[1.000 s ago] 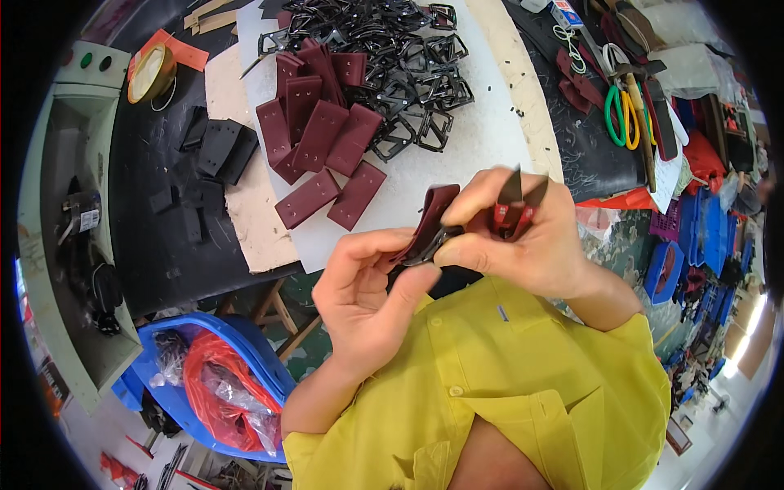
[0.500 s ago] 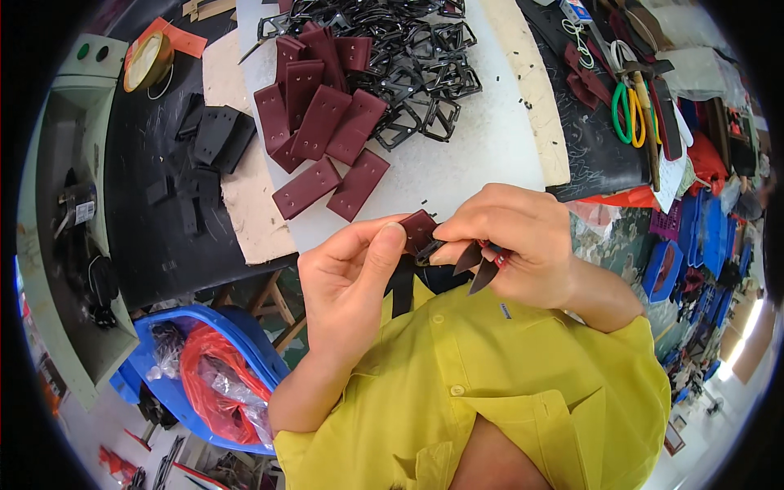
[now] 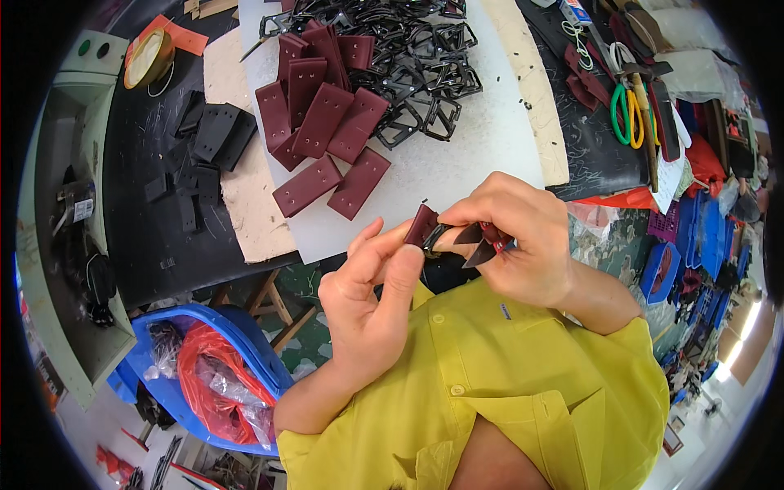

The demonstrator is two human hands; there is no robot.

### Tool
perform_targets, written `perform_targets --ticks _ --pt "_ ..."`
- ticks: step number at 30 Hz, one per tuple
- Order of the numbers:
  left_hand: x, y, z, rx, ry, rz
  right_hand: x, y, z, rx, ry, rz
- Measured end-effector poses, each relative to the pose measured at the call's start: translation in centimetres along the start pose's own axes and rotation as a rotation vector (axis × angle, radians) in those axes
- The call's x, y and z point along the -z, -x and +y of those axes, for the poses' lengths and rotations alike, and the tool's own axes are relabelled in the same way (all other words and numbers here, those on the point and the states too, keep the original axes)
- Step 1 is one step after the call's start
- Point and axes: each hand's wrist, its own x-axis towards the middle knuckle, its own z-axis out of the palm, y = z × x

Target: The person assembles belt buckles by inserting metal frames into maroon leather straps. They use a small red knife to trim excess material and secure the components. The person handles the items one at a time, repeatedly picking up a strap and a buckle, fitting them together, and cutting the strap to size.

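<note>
My left hand point(image 3: 371, 286) pinches a maroon leather tab point(image 3: 420, 225) between thumb and fingers, just past the near edge of the white board. A black metal buckle point(image 3: 435, 238) sits against the tab's right side, and the tab seems partly folded at it. My right hand point(image 3: 518, 241) closes on the buckle with thumb and forefinger. Tucked in that same hand is a small pair of snips point(image 3: 480, 254) with dark pointed blades and red on the grip. Beyond lie a pile of punched maroon leather tabs point(image 3: 324, 121) and a heap of black buckles point(image 3: 425, 77).
A white board point(image 3: 482, 155) rests on a black table point(image 3: 139, 229). Black leather pieces point(image 3: 216, 135) and a yellowish bowl point(image 3: 149, 61) are at the left. Scissors with green and yellow handles point(image 3: 629, 114) lie right. A blue bin point(image 3: 273, 363) stands low left.
My left hand has shifted slightly right and toward me, its fingers curling more. The leather tab has turned more upright, and the buckle beside it now shows more.
</note>
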Motion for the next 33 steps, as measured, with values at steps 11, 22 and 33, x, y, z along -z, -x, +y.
perform_targets --ticks 11,22,33 --pt "0.7 -0.9 -0.6 -0.194 0.032 -0.093 -0.2 0.0 0.8 -0.427 -0.57 -0.229" --pt "0.3 -1.1 -0.6 -0.081 0.226 -0.051 -0.8 0.5 0.4 -0.53 -0.625 -0.166" --pt "0.1 -1.2 -0.8 -0.15 0.264 -0.023 -0.7 -0.3 0.1 -0.659 -0.936 -0.235"
